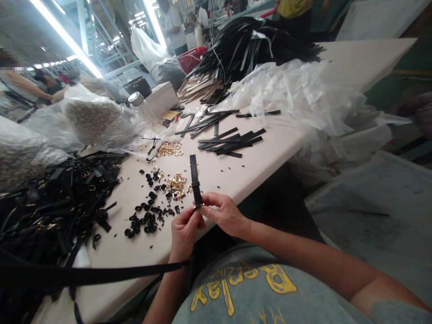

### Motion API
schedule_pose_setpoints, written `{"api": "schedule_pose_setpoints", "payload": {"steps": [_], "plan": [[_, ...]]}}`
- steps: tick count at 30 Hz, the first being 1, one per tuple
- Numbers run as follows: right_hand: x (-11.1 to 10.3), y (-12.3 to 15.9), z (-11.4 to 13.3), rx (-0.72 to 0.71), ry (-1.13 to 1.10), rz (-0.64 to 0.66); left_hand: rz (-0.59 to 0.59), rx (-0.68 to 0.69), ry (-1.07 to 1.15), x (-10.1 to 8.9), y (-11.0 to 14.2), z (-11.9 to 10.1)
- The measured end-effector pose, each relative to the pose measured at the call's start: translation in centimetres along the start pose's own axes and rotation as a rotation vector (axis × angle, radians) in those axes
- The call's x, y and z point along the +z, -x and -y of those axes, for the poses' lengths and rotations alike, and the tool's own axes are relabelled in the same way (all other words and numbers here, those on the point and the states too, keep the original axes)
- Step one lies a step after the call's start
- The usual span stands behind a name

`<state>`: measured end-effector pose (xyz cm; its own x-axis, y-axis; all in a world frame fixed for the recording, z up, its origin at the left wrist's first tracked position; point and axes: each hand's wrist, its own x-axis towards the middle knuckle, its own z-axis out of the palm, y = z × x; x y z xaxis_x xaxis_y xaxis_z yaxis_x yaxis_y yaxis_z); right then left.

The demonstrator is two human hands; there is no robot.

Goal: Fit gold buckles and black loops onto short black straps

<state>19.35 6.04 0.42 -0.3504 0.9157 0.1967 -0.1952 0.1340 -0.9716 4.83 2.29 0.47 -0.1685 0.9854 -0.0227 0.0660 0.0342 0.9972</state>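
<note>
Both my hands meet at the table's front edge around one short black strap [195, 180] that stands up and away from me. My left hand [183, 234] pinches its lower end from below. My right hand [224, 213] grips the same end from the right, where a small gold buckle shows between the fingers. Just left of my hands lie several small black loops [146, 218] and a little heap of gold buckles [176, 185]. A second heap of gold buckles [169, 149] lies farther back.
A big pile of finished black straps [54, 211] fills the left of the beige table [256, 162]. Loose black strips [232, 143] lie mid-table, crumpled clear plastic [297, 94] right, bagged parts [96, 119] and a white box [162, 96] behind. Other people work in the background.
</note>
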Motion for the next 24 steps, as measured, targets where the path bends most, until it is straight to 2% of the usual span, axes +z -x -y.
{"api": "schedule_pose_setpoints", "payload": {"steps": [3,8,11,13,16,18,21,24], "plan": [[0.4,0.1,0.0,0.027,-0.042,-0.024,-0.003,-0.009,-0.024,0.3,0.1,-0.3],[0.0,0.1,0.1,0.019,0.085,-0.057,0.063,-0.008,-0.052,0.8,0.4,-0.5],[-0.5,0.0,0.4,-0.009,0.169,-0.068,0.121,0.02,-0.112,-0.1,0.1,-0.3],[-0.9,-0.1,0.7,-0.028,0.223,-0.073,0.094,0.055,-0.184,-1.6,-0.7,-0.1],[-1.2,-0.3,1.1,0.007,0.196,-0.055,-0.064,0.175,-0.4,-4.4,-2.7,0.0],[-1.2,-0.3,1.2,0.06,0.102,-0.03,-0.14,0.263,-0.655,-6.1,-4.4,-0.1],[-0.9,-0.3,1.1,0.127,-0.018,0.005,-0.103,0.314,-1.028,-7.6,-6.8,-0.3],[-0.7,-0.2,1.0,0.16,-0.052,0.029,-0.02,0.312,-1.199,-8.0,-8.4,-0.2]]}}
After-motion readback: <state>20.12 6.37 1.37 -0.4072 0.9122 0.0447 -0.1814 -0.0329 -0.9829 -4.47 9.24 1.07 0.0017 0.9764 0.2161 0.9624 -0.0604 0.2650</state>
